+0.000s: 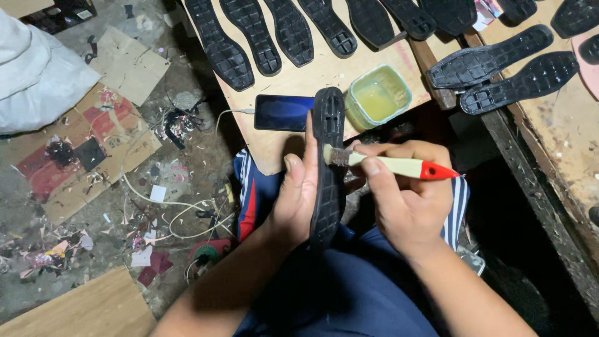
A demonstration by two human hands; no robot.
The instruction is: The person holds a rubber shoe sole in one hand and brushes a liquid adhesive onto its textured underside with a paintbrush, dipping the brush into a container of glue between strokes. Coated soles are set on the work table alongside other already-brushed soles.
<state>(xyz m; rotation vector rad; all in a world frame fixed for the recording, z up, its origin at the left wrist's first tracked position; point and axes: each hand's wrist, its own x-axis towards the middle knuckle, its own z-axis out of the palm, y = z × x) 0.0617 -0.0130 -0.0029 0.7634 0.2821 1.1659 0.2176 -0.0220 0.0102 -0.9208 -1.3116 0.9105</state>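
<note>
- The left hand (298,193) is clamped on a black shoe sole (327,165), thumb on one side and fingers behind, so that the sole stands on its edge and one face is turned toward the brush.
- The right hand (405,193) is closed around a brush (390,165) with a pale handle and a red end; the bristles touch the sole just above the left thumb.
- The long axis of the sole runs away from the person: its far end points to the surface (299,81), its near end to the lap.
- The brush lies across this axis, bristles toward the left hand.
- A cup of yellowish glue (377,95) stands just beyond the right hand, probably to be easy for dipping.
- A phone (284,113) lies beyond the left hand, and more soles (262,34) lie in a row further away.
</note>
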